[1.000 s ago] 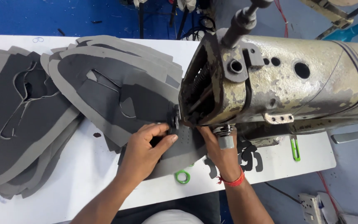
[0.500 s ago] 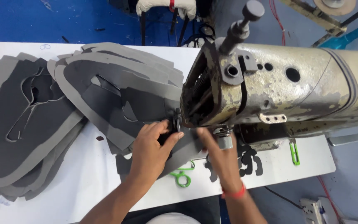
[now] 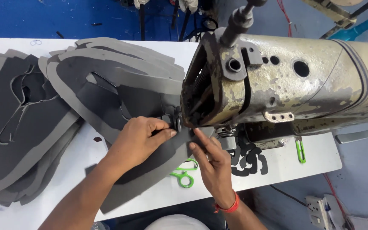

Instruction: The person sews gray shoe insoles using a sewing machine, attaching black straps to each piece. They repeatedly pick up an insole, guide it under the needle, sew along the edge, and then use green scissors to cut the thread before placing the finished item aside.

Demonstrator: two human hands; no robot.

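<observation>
My left hand (image 3: 138,140) pinches the grey cut piece (image 3: 150,164) flat by the presser foot (image 3: 176,121); my right hand (image 3: 211,164) lies open, fingertips pressing it. Its long axis runs from the sewing machine (image 3: 286,85) diagonally toward me across the white table (image 3: 316,157).

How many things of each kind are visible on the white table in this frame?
Sewing machine: 1
Stacks of grey cut pieces: 2
Grey piece under the left hand and right hand: 1
Green scissors: 1
Green clip: 1
Total: 6
</observation>
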